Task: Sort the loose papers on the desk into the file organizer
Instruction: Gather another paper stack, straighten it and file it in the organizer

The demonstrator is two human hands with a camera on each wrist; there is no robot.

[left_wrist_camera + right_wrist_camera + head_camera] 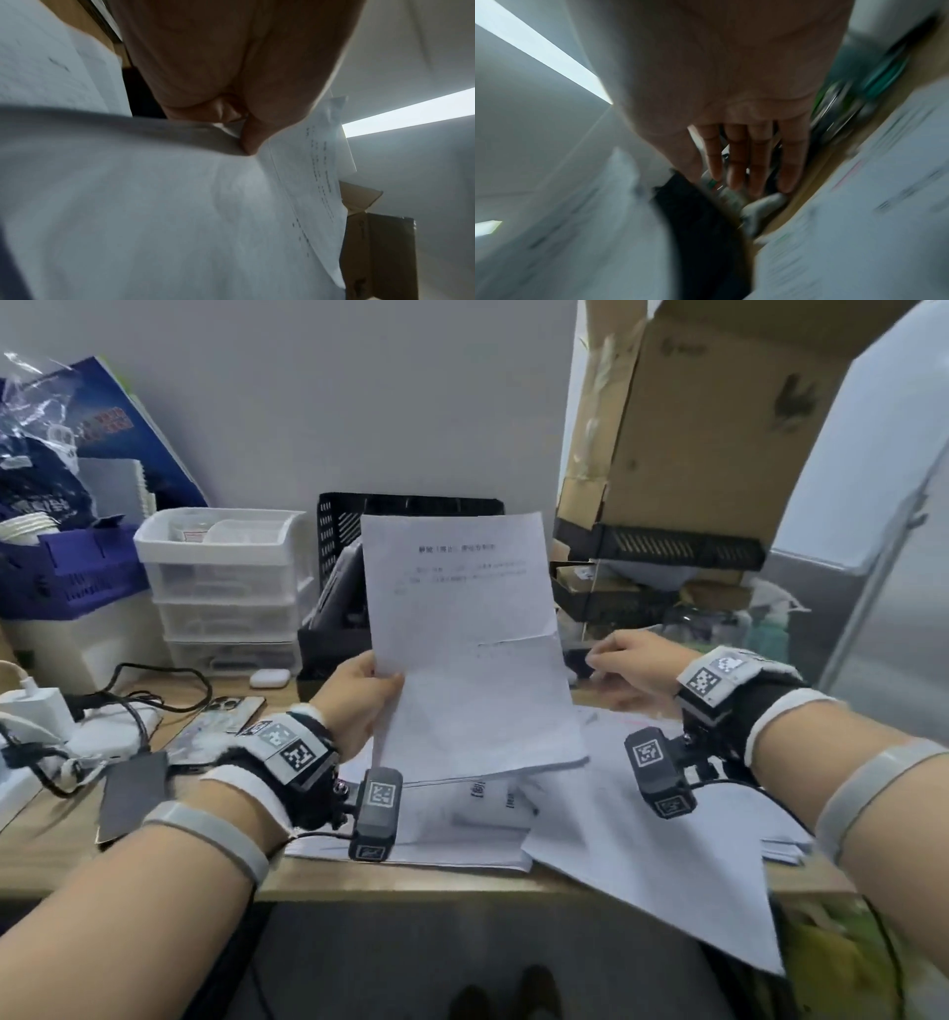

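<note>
Sadly, left hand (354,698) pinches sheet (462,629); print unreadable.

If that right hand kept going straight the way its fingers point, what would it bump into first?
Probably the right edge of the white printed sheet that the left hand holds upright. The right hand is open and points leftward at it; depth is unclear, so it might pass behind.

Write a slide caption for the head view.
Left hand holds a printed sheet upright above loose papers; right hand open beside it.
</note>
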